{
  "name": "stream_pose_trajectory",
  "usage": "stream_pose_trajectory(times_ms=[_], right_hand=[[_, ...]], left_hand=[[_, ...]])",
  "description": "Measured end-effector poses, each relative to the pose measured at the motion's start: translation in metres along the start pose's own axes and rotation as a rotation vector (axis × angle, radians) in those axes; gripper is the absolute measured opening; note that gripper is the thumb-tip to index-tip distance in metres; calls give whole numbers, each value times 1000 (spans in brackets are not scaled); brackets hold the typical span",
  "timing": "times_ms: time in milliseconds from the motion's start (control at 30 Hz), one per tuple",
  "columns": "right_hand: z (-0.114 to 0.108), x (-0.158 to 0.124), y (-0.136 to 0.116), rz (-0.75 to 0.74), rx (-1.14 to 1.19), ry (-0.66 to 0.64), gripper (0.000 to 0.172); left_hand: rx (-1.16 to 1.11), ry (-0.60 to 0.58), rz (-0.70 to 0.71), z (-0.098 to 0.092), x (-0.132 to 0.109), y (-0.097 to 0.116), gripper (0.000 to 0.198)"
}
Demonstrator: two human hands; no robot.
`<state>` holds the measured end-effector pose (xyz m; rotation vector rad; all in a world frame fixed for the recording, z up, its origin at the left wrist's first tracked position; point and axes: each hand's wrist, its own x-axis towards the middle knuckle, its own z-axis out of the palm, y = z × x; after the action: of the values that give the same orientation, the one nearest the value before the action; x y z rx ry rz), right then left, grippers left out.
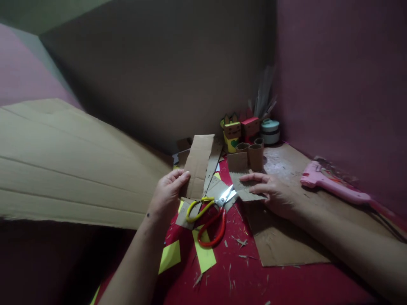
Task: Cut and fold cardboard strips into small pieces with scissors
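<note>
My left hand (pixel 171 186) pinches the left edge of a long cardboard strip (pixel 199 163), thumb on top, with the strip tilted up away from me. Over on the right, my right hand (pixel 269 190) has its fingers stretched out, touching a small torn-edged cardboard piece (pixel 249 190). Between the hands lies a pair of scissors (pixel 219 205) with one yellow and one red handle loop, blades parted and pointing right. Cardboard scraps (pixel 216 186) lie beneath the scissors.
Yellow paper pieces (pixel 205 250) and shavings litter the red table surface (pixel 241 279). A pink glue gun (pixel 333 184) rests at right on a cardboard sheet (pixel 286 245). Cardboard tubes (pixel 256 156), animal-faced paper figures (pixel 233 133) and a lidded pot (pixel 270 131) stand behind. A big cardboard panel (pixel 70 165) leans left.
</note>
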<state>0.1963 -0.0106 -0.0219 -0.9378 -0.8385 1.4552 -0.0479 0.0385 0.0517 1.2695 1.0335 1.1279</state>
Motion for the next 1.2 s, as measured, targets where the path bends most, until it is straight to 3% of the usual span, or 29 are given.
stream_pose_trajectory(times_ms=[300,500,600,933,1000,1200], right_hand=[[4,-4,0,-63,-67,-80,37],[5,-6,0,-17,-86,-120,42],[7,-7,-2,26,-125,-104,43],[12,-10,-10,59,-212,-29,19],[12,-11,-12,42,-291,-29,12],[18,-17,-27,112,-632,25,13]], left_hand=[[-139,-110,-124,33,-13,-26,27],[-107,-26,-178,44,-20,-39,29],[-87,19,-194,45,-21,-41,30],[-124,63,-149,35,-21,-52,29],[-139,56,-119,35,-21,-52,28],[-108,40,-72,35,-22,-51,26]])
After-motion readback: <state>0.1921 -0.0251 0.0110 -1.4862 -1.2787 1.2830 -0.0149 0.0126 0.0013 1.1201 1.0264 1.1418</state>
